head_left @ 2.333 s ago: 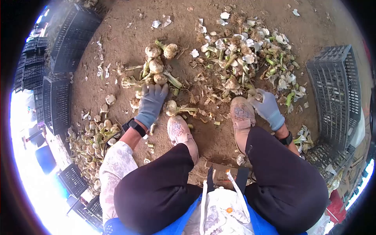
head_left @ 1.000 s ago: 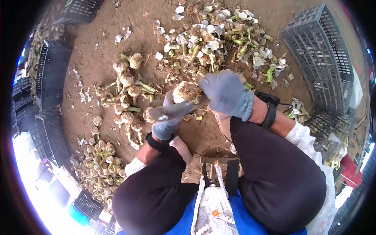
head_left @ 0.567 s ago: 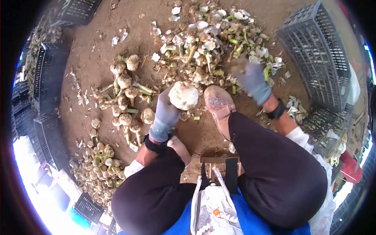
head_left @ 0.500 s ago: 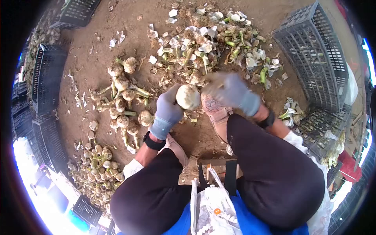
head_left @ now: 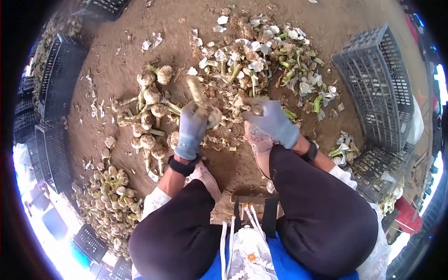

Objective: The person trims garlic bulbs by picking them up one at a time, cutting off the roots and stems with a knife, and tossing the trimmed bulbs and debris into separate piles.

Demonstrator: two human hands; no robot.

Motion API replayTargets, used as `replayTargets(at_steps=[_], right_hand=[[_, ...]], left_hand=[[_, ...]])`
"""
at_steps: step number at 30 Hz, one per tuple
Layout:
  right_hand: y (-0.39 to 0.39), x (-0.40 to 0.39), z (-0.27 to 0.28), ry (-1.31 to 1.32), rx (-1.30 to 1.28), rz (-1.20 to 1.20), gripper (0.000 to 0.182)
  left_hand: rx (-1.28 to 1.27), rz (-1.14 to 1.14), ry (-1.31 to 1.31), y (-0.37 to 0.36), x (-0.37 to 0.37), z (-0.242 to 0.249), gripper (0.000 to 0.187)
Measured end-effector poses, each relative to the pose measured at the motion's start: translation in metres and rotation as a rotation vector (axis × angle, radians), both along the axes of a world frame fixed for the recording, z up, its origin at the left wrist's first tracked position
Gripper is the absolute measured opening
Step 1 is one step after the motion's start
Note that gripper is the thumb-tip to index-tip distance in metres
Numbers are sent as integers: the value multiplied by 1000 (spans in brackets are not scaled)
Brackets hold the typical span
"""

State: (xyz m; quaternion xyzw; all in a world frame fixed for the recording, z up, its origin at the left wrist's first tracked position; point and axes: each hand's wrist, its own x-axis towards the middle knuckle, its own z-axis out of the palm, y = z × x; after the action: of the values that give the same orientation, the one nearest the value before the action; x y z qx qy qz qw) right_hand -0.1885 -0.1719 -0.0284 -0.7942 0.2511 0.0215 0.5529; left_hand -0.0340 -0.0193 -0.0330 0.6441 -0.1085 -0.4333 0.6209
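Garlic bulb (head_left: pixel 212 114) sits clamped in the left hand (head_left: pixel 191 126), stalk toward 11 o'clock; right hand (head_left: pixel 270 119) pinches scraps at 3 o'clock, bare dirt (head_left: pixel 233 163) at 6.

The left hand (head_left: pixel 192 125) grips a garlic bulb (head_left: pixel 211 113) at the centre of the dirt floor (head_left: pixel 140 28), with the right hand (head_left: pixel 270 120) just beside it at 3 o'clock. A pile of trimmings (head_left: pixel 266 60) lies at 1 o'clock, a row of untrimmed garlic (head_left: pixel 149 116) at 9 o'clock, a garlic heap (head_left: pixel 109 196) at 7 o'clock. One crate (head_left: pixel 378 88) stands at 3 o'clock, more crates (head_left: pixel 51 84) at 10 o'clock.
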Motion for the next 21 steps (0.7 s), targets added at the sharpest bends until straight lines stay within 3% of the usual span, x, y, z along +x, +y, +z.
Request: replayTargets(at_steps=[1, 3, 5, 6, 7, 8, 10, 11, 12, 13, 14, 15, 16, 17, 18, 19, 20, 21], right_hand=[[-4, -4, 1, -132, -283, -46, 36], [-4, 14, 41, -81, -351, 55, 33], [-8, 30, 45, 35, -497, 193, 28], [-10, 23, 37, 35, -501, 191, 28], [-16, 14, 28, 15, -436, 131, 29], [-23, 4, 15, -8, -362, 81, 31], [-39, -37, -22, 201, -447, 109, 32], [-50, -64, -39, 257, -329, 46, 32], [-56, -81, -49, 305, -212, -12, 32], [-56, -85, -41, 300, -202, -7, 32], [-54, -85, -24, 220, -108, -178, 29], [-50, -84, -15, 142, -5, -346, 25], [-47, -81, -15, 138, 21, -340, 25], [-48, -75, -17, 105, 65, -374, 22], [-51, -70, -21, 74, 102, -407, 20], [-54, -69, -34, 60, -53, -315, 23], [-54, -62, -40, 58, -48, -306, 23], [-50, -53, -44, 29, -86, -277, 26]], left_hand=[[-5, 7, 5, -3, 2, 6, 24], [521, -409, -634, -6, 1, 16, 20], [364, -383, -773, -9, -8, 11, 20], [209, -341, -918, -11, -9, 11, 22], [216, -316, -995, -12, -7, 14, 24], [229, -299, -999, -8, -3, 13, 24], [27, -122, -698, 5, 3, 10, 23], [27, -65, -794, 12, 13, 10, 20], [-45, 62, -689, 23, 16, 18, 22], [47, 79, -861, 49, 29, 14, 26], [93, 180, -635, 82, 40, 13, 27], [439, 265, -929, 117, 51, 26, 29], [575, 300, -1237, 167, 65, 30, 27], [1092, 341, -1094, 233, 82, 36, 26], [1092, 440, -940, 269, 81, 66, 31], [1581, 414, -990, 286, 72, 94, 32], [2076, 368, -995, 295, 65, 111, 33], [1810, 440, -1072, 295, 54, 106, 34]])
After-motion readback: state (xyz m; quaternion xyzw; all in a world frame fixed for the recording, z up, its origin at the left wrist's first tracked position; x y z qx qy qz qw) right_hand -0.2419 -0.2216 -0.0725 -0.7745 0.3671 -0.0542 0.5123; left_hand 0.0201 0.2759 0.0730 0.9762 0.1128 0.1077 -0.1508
